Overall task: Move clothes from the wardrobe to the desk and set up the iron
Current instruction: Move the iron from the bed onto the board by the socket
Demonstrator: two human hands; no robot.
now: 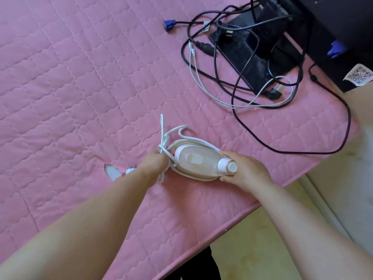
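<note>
A small white iron lies on the pink quilted cover of the desk, near its front right edge. Its dial end points right. My right hand grips that dial end. My left hand is closed around the iron's white braided cord at the iron's left end. The cord is bundled in loops that stick up behind my fingers. A white plug peeks out beside my left wrist. No clothes are in view.
A black monitor stand sits at the back right amid a tangle of black and white cables, with a blue VGA plug. The cover has a small tear. The desk edge runs diagonally at lower right, with floor beyond.
</note>
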